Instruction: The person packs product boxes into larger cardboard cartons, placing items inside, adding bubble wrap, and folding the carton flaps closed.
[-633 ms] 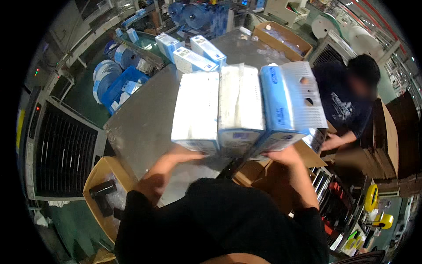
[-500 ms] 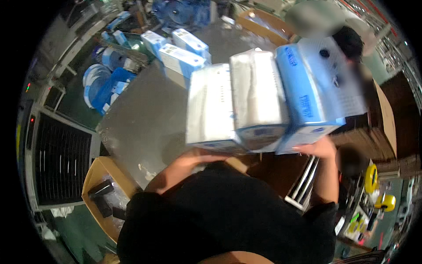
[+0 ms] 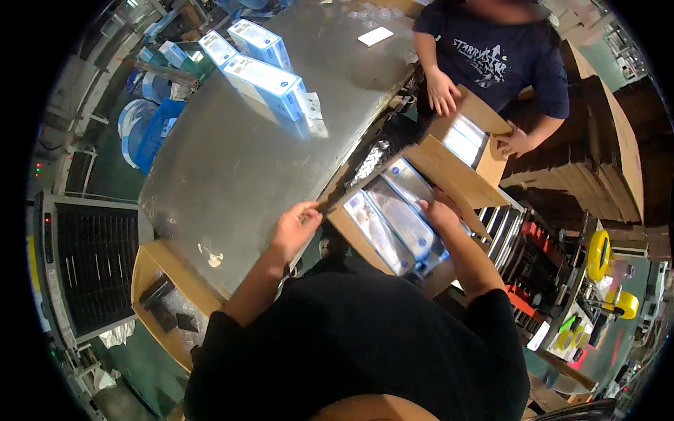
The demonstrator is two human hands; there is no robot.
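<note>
Several blue-and-white boxes in clear wrap [image 3: 399, 217] stand side by side in an open cardboard carton [image 3: 361, 237] in front of me. My right hand [image 3: 444, 217] reaches in over the carton's right side. Its thumb lies on top of the rightmost box and the other fingers go down its far side, partly hidden. My left hand [image 3: 298, 226] is just off the carton's left edge, beside the table rim, fingers loosely bent and apart, holding nothing. Several more blue-and-white boxes [image 3: 263, 81] stand on the metal table [image 3: 232, 175].
Across from me, a person's hands [image 3: 444, 91] are at a second open carton [image 3: 484, 109] holding boxes. A roller conveyor [image 3: 500, 228] lies to the right, with flattened cardboard [image 3: 597, 140] stacked behind. A phone-like white slab [image 3: 375, 36] rests on the table. Another carton [image 3: 151, 274] stands lower left.
The row of boxes held between both my hands has gone down into the carton. My left hand has come away from them. The view has shifted, bringing the other person's carton into sight.
</note>
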